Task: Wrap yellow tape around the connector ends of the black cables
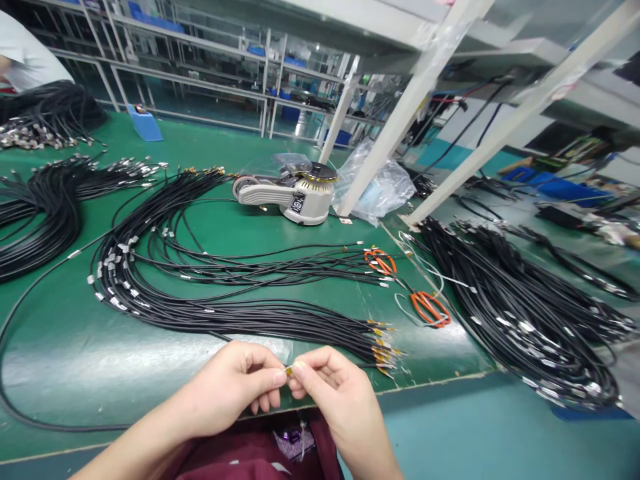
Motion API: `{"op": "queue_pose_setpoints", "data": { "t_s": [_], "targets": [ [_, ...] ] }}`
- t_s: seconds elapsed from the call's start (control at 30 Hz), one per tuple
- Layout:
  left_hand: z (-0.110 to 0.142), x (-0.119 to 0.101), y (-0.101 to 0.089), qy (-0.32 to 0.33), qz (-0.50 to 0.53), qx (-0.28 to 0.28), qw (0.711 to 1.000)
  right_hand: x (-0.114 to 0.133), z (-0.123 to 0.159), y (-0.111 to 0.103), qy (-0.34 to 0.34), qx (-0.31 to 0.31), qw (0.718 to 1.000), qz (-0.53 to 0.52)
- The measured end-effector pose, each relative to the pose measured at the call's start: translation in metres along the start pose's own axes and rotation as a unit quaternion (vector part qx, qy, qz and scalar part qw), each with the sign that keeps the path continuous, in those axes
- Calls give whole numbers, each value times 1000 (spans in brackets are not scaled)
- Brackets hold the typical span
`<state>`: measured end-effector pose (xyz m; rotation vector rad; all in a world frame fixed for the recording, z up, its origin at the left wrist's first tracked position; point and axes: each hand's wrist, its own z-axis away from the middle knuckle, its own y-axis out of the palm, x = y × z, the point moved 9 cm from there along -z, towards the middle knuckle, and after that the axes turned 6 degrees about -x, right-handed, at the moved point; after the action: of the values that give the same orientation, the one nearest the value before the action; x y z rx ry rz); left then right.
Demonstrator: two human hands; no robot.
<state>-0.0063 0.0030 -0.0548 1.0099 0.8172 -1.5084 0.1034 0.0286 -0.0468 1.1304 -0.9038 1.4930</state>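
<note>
Near the table's front edge, my left hand (245, 380) and my right hand (335, 390) meet with thumbs and forefingers pinched together. Between the fingertips shows a small cable end (289, 371) with a bit of yellow tape and a pale tip; the fingers cover most of it. Just beyond my hands lies a bundle of black cables (280, 317), its right ends wrapped in yellow tape (384, 350). A single black cable (50, 423) loops round on the left and passes behind my left forearm. Whether it joins the held end is hidden.
A grey tape dispenser (307, 200) stands at mid-table. Orange-handled scissors (430, 309) and another orange-handled tool (381, 261) lie right. More cable bundles lie left (55, 207) and right (525, 320). White posts (400, 113) rise behind, beside a plastic bag (375, 183). A person's sleeve (30, 53) shows far left.
</note>
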Motion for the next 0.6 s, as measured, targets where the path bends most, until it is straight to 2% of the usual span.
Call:
{"op": "queue_pose_setpoints", "data": {
  "t_s": [0.1,0.17,0.3,0.37,0.5,0.6],
  "targets": [
    [1,-3,-2,7,-24,-20,999,7,0,-3,-30,-4,999,42],
    [3,-5,-2,7,-25,-23,999,13,0,-4,-46,21,995,81],
    [9,-6,5,17,-38,28,999,14,0,0,-39,118,984,128],
    [10,-5,6,30,-78,44,996,12,-1,-2,-31,127,980,151],
    [9,-8,-3,82,-232,-16,969,8,-3,-2,-30,107,977,180],
    [11,-13,-6,113,-289,-60,949,6,-3,1,-26,98,981,165]
  ]
}}
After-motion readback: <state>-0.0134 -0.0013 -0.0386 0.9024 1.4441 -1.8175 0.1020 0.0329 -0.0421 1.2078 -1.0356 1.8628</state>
